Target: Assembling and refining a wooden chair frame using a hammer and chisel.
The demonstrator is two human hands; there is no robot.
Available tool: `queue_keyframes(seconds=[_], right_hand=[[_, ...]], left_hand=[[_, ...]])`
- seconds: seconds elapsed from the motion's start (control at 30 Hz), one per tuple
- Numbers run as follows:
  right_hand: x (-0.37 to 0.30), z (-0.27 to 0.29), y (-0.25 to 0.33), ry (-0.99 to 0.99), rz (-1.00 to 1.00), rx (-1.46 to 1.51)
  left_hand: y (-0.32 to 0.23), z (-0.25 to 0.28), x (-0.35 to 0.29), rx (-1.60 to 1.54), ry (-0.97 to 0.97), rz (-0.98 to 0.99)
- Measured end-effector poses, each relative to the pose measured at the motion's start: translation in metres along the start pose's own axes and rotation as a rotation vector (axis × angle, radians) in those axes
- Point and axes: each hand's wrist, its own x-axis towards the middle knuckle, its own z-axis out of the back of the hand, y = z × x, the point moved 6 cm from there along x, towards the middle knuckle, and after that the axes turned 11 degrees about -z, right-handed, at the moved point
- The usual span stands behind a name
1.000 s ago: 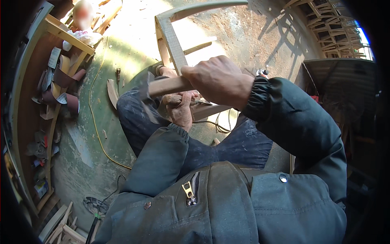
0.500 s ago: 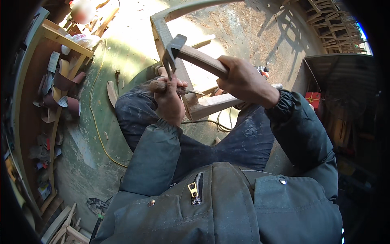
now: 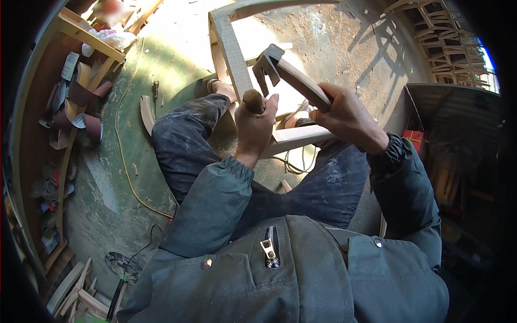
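Observation:
My right hand (image 3: 353, 118) is closed around the wooden handle of a hammer (image 3: 306, 85), whose dark metal head is raised just above and to the right of my left fist. My left hand (image 3: 255, 132) grips a chisel (image 3: 253, 100) by its wooden handle. The butt of that handle points up, and the blade is hidden behind my hand. A pale wooden frame (image 3: 235, 56) with squared bars stands between my knees. My left hand is over its near corner, where one bar (image 3: 301, 137) runs off to the right below the hammer.
At left, a wooden rack (image 3: 89, 40) holds brown abrasive sheets (image 3: 81, 99). A yellow cord (image 3: 119, 140) and a curved wood piece (image 3: 146, 114) lie on the floor. Wooden frames (image 3: 441, 40) are piled at far right, near a red box (image 3: 413, 139). Wood shavings litter the far floor.
My left hand has moved right and turned the chisel from lying sideways, blade showing, to upright with its butt up. The hammer has shifted right, away from the chisel handle.

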Motion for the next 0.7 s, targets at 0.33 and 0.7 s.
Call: queue_keyframes(seconds=[0.33, 0.7], right_hand=[[0.016, 0.012, 0.097, -0.114, 0.408, -0.825], [0.0, 0.02, 0.136, -0.152, 0.433, -0.667]], left_hand=[[0.013, 0.013, -0.009, -0.121, -0.067, -0.008], [0.022, 0.017, -0.028, -0.375, -0.211, 0.125]])
